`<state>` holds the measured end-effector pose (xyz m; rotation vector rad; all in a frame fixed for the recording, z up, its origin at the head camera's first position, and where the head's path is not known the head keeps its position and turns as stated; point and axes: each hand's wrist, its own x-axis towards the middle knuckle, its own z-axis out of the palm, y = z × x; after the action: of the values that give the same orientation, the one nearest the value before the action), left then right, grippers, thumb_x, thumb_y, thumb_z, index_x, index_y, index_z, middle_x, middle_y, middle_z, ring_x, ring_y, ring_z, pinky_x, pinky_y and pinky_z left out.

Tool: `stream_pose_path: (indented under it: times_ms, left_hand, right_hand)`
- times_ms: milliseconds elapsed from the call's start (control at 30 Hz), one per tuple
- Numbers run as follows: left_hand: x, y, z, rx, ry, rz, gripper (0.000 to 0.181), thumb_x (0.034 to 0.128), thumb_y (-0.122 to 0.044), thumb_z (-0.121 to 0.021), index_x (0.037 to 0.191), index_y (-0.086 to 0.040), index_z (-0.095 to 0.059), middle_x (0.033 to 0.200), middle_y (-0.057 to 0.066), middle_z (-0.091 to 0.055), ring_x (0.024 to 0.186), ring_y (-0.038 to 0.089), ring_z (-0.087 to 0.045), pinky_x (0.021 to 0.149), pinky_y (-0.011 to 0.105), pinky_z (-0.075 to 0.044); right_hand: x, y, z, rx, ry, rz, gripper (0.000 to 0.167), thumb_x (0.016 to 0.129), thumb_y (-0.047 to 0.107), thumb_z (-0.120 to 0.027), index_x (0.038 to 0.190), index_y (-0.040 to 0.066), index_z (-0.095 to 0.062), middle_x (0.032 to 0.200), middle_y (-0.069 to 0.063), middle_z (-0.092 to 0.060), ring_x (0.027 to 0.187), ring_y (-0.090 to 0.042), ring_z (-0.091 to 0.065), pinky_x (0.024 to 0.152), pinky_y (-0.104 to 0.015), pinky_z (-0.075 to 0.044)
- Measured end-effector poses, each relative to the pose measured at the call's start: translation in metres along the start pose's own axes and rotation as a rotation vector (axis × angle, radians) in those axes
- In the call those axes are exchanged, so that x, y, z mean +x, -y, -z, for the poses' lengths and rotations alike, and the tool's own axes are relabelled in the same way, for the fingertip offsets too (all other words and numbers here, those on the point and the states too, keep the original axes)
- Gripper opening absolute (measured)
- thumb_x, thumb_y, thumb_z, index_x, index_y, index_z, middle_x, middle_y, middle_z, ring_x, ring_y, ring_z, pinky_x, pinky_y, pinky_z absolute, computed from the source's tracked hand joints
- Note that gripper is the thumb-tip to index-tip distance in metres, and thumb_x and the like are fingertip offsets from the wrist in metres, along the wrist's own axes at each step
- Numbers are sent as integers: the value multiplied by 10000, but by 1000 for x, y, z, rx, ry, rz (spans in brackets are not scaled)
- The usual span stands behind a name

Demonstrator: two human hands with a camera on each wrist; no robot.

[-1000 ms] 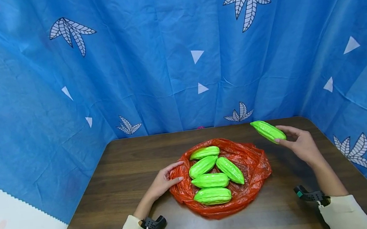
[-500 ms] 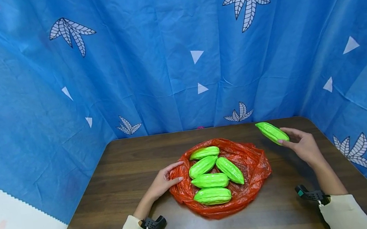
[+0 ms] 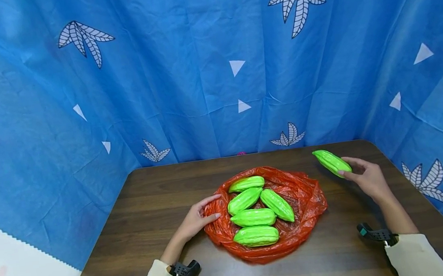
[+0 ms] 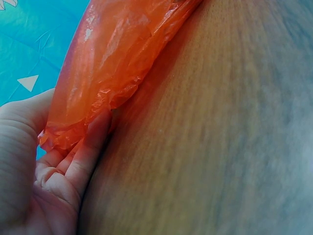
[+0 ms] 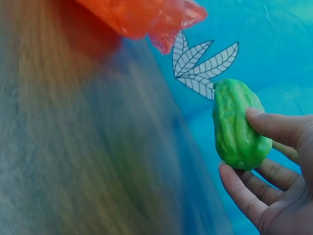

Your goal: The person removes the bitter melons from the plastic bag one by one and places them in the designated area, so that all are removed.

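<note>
A red plastic bag point(image 3: 313, 212) lies spread open on the table, its rim rolled down. Inside it several bright green bitter melons point(image 3: 254, 218) rest on their sides. My left hand point(image 3: 194, 222) holds the bag's left edge; in the left wrist view the red film point(image 4: 110, 58) passes between thumb and fingers. To the right of the bag, my right hand point(image 3: 367, 178) holds one more bitter melon point(image 3: 332, 163) above the table, its pointed end toward the back left. Seen from the right wrist, the thumb presses on the melon point(image 5: 238, 127) and the fingers support its other side.
The dark wooden table point(image 3: 161, 186) runs back to a blue patterned curtain point(image 3: 213, 66), which also hangs along both sides. A white cloth point(image 3: 11, 271) with a flower print is at the lower left. Black straps with small devices are on both wrists.
My right hand has shifted slightly to the right and nearer to me with the bitter melon. The left hand, the bag and the melons in it stay in place.
</note>
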<state>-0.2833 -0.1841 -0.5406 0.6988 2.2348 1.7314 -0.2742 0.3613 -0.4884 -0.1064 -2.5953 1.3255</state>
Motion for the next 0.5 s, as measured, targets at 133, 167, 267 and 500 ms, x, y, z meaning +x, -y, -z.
stream_pose_path:
  times_ms: [133, 167, 267, 500]
  left_hand:
    - [0, 0, 0, -8, 3, 7, 537, 979, -159, -694, 1482, -250, -530, 1508, 88, -494, 1064, 244, -698, 836, 391, -603]
    - [0, 0, 0, -10, 3, 10, 536, 979, -161, -694, 1482, -251, -530, 1505, 88, -498, 1061, 245, -699, 836, 392, -603]
    - [-1, 0, 0, -14, 2, 18, 538, 978, -165, -697, 1482, -250, -530, 1496, 92, -508, 1047, 247, -704, 836, 389, -603]
    - [0, 0, 0, 1, -7, 19, 532, 975, -173, -702, 1474, -261, -539, 1510, 81, -493, 1051, 237, -700, 838, 382, -602]
  right_hand:
    - [0, -7, -2, 7, 3, -6, 618, 979, 362, -687, 1461, 10, -524, 1414, -314, -504, 1131, -363, -516, 652, -133, -478]
    - [0, -8, -3, 9, 4, -9, 619, 979, 360, -688, 1462, 9, -521, 1417, -314, -504, 1139, -373, -519, 653, -130, -476]
    - [-1, -11, -4, 18, 7, -16, 625, 982, 350, -686, 1468, 0, -508, 1434, -322, -495, 1193, -428, -512, 660, -107, -465]
    - [0, -15, -6, 55, 4, -18, 602, 989, 284, -684, 1469, -26, -494, 1425, -330, -498, 1188, -409, -521, 675, -108, -520]
